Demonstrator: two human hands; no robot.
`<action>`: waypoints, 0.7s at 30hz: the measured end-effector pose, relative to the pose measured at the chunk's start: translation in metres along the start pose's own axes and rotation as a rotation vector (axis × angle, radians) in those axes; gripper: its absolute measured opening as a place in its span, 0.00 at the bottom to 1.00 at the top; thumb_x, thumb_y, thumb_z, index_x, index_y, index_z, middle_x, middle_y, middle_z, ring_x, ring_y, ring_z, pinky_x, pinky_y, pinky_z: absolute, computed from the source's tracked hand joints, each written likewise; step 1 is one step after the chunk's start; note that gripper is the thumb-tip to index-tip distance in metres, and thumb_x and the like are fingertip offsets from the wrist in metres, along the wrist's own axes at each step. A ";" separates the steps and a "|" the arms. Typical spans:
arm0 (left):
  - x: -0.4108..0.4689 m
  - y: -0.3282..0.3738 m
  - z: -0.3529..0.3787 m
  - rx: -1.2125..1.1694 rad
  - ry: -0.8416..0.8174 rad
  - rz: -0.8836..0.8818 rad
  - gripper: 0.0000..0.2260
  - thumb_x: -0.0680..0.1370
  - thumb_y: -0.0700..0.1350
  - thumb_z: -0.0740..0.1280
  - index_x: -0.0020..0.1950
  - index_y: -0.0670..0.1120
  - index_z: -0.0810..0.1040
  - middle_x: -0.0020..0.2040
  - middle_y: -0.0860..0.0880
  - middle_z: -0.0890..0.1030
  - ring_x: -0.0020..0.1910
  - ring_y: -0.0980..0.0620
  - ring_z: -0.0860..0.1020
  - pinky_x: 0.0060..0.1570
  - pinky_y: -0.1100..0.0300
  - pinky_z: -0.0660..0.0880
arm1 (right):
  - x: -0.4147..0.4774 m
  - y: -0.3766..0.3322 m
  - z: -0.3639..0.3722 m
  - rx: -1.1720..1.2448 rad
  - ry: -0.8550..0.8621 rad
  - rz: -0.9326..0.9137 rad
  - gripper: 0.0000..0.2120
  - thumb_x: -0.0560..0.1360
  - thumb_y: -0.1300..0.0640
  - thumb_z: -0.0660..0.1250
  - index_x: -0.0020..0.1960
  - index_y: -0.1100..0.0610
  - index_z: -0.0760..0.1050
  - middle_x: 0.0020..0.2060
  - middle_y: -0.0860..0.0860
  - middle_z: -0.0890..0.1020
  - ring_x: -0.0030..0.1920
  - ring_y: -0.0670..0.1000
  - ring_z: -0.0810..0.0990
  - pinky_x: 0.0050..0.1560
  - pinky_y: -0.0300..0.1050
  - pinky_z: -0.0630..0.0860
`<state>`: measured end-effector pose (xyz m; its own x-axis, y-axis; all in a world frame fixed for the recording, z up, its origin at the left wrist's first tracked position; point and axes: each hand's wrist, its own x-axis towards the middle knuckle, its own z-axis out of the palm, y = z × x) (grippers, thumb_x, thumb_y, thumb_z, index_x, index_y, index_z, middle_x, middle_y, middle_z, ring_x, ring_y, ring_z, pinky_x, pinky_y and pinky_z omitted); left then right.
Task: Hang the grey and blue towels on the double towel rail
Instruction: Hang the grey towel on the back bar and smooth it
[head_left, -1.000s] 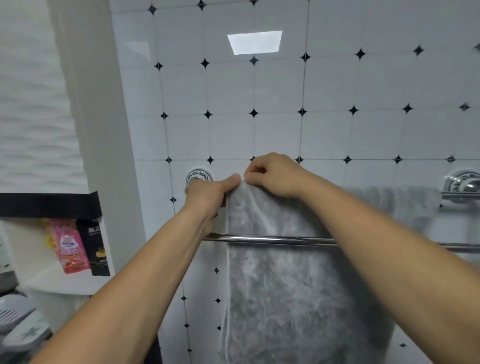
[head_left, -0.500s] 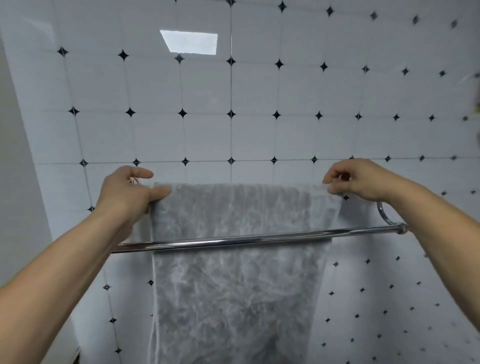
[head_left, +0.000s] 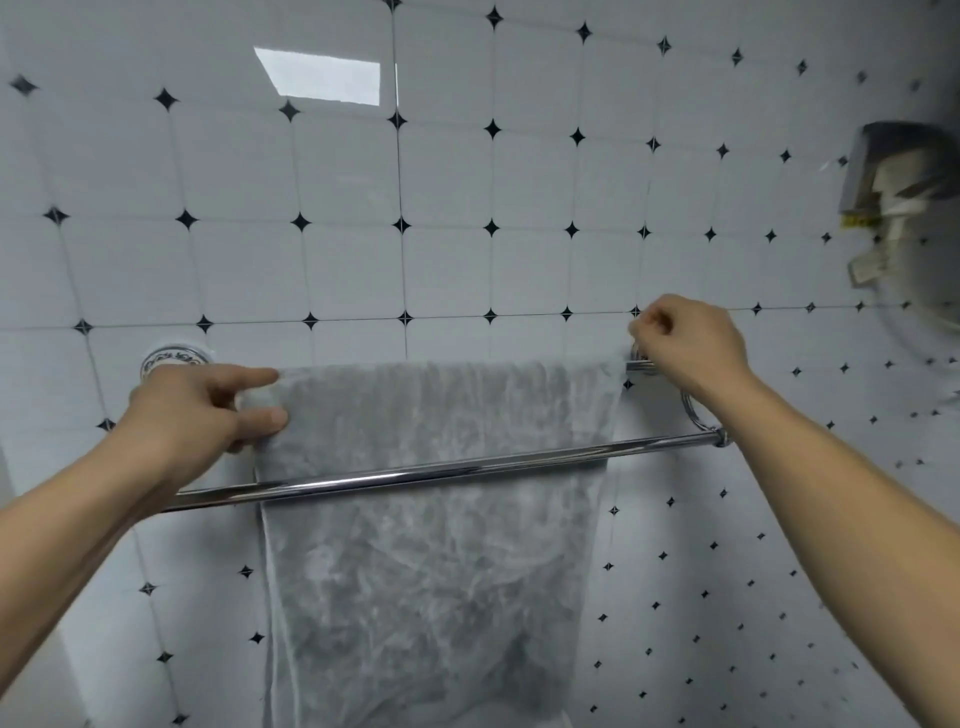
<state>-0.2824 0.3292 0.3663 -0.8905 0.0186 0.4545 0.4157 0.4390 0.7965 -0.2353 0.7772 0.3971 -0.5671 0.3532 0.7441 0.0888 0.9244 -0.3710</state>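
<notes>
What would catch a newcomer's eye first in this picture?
A wide grey fleecy towel hangs at centre, behind a shiny chrome towel bar. The left hand pinches its left top corner; the right hand hovers curled by the right corner.

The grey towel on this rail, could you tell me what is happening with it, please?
A person is hanging the grey towel over the back bar of the double towel rail. The left hand pinches its left edge; the right hand is curled at the right corner, grip unclear. The front bar is bare.
</notes>
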 end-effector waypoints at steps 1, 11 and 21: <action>0.003 0.001 -0.001 0.055 0.000 0.005 0.17 0.70 0.40 0.77 0.57 0.50 0.83 0.31 0.49 0.76 0.30 0.48 0.73 0.43 0.58 0.74 | -0.009 0.005 -0.002 0.019 0.109 0.044 0.14 0.72 0.48 0.60 0.34 0.56 0.72 0.29 0.48 0.77 0.37 0.56 0.74 0.35 0.46 0.66; 0.024 0.017 0.001 0.825 0.095 0.248 0.17 0.67 0.56 0.77 0.53 0.53 0.84 0.50 0.44 0.76 0.54 0.37 0.74 0.50 0.47 0.72 | -0.138 0.063 0.068 0.424 0.211 0.384 0.21 0.73 0.48 0.61 0.26 0.58 0.72 0.20 0.52 0.73 0.27 0.57 0.75 0.33 0.46 0.71; 0.048 0.013 0.000 0.630 -0.217 0.298 0.12 0.72 0.51 0.75 0.55 0.57 0.84 0.46 0.54 0.85 0.41 0.58 0.78 0.41 0.59 0.70 | -0.092 0.031 0.118 0.849 -0.481 0.383 0.09 0.76 0.60 0.66 0.43 0.51 0.83 0.35 0.46 0.86 0.34 0.43 0.84 0.30 0.33 0.76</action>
<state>-0.3198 0.3360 0.3986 -0.7999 0.3672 0.4747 0.5195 0.8197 0.2413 -0.2774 0.7566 0.2518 -0.9046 0.3345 0.2642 -0.1672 0.2916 -0.9418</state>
